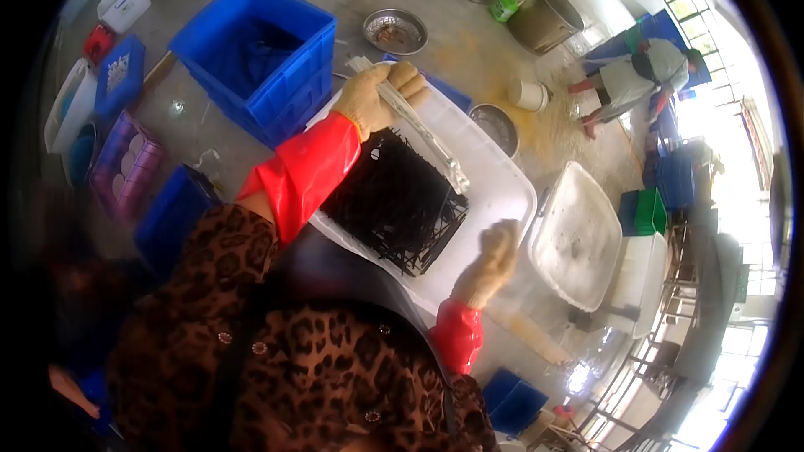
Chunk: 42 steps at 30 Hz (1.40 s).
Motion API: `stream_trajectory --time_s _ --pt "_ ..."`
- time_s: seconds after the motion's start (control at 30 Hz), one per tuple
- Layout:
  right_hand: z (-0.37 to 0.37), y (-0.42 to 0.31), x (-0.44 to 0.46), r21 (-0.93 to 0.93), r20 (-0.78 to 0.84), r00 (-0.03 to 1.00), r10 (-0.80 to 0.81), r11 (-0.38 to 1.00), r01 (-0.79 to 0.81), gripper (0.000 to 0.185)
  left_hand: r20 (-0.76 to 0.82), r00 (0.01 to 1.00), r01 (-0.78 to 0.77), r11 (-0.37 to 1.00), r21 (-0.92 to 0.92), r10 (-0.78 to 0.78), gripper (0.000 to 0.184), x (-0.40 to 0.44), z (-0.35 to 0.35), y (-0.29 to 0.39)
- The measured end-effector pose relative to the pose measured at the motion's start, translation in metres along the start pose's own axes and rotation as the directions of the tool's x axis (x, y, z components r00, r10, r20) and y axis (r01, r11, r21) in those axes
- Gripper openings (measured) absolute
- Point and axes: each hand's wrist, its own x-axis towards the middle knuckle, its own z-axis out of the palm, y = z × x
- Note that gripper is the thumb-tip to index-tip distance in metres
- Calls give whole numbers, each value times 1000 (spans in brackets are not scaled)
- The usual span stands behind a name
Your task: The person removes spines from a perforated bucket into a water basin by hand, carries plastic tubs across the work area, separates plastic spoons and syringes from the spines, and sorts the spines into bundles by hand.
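My left hand [375, 99], in a tan glove with a red sleeve cuff, is closed around a long, narrow, pale shiny bundle [425, 136]. The bundle slants over the far side of a pile of thin black sticks [389, 201]. These sticks lie in a dark mass over a white plastic tub [494, 192] in front of me. My right hand [488, 266], gloved the same way, is at the tub's right side, apart from the bundle. Motion blurs its fingers, and whether they hold anything cannot be made out.
Stacked blue crates [251, 59] stand at the far left of the tub. A second white tub [578, 238] is to its right. Metal bowls [395, 31] and a white bucket [529, 95] are on the wet floor. A person [632, 75] bends over at the back right.
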Motion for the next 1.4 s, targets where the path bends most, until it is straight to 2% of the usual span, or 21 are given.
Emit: stream_trajectory --time_s 0.03,0.1,0.17,0.23,0.3,0.37,0.43,0.5,0.63,0.73,0.93,1.0,1.03,1.1,1.13,1.2,1.23,1.27,1.3,1.37,1.4 --pt "3 -17 5 144 -49 991 -124 981 129 30 10 1000 -14 1000 -3 14 29 -5 16 -9" --pt "12 -25 13 11 19 954 -301 954 300 30 -479 869 -87 992 94 122 28 -16 52 -36" --pt "59 -26 11 160 -197 930 -309 926 342 35 30 968 250 940 -231 -249 24 -11 -19 -72" --pt "78 -33 12 -132 21 873 -486 865 485 38 -241 957 275 760 588 -160 23 -31 19 -92" --pt "79 -33 6 -83 28 915 -403 911 404 39 -221 972 179 862 474 -80 23 -45 39 -89" --pt "71 -48 2 -3 203 936 -288 956 294 40 -281 902 386 905 179 -329 25 -49 44 -78" --pt "72 -34 6 -67 98 913 -396 913 403 43 -407 829 520 796 309 -383 26 -59 47 -63" --pt "70 -46 17 175 356 928 -112 983 52 48 -454 824 566 517 642 -338 27 -70 54 -52" --pt "92 -55 42 457 719 689 90 685 -567 51 -530 642 747 297 595 -554 30 -92 51 -45" --pt "107 -53 47 307 850 525 23 789 -532 43 -519 624 756 284 590 -584 30 -98 43 -43" --pt "116 -30 16 153 807 505 306 718 -679 35 -582 561 817 279 505 -589 30 -111 22 -38" --pt "114 -12 12 34 826 417 380 704 -709 31 -578 683 723 524 451 -445 28 -118 15 -44" --pt "108 -12 10 32 826 415 381 703 -710 31 -580 683 723 525 449 -444 28 -118 13 -43" --pt "96 -21 8 56 883 464 76 963 -265 27 -506 662 748 437 500 -554 27 -114 15 -39" --pt "93 -22 10 53 916 373 148 877 -477 27 -507 662 748 439 498 -553 27 -114 22 -40" --pt "89 -19 11 103 908 416 56 931 -349 28 -558 655 751 356 557 -509 29 -107 42 -38" --pt "88 -15 14 154 892 450 -43 965 -213 28 -417 739 604 246 758 -529 35 -113 10 -47" --pt "83 7 16 198 853 492 -173 980 2 30 -549 686 605 -45 795 -478 38 -111 -4 -54" --pt "79 26 19 231 801 511 -311 949 215 32 -560 736 612 21 791 -381 41 -105 46 -49" --pt "77 -27 6 119 644 727 239 907 -404 35 -503 825 560 255 788 -257 34 -106 17 -66" --pt "78 -35 2 182 537 824 180 929 -322 36 -445 871 492 378 785 -210 33 -102 16 -67"
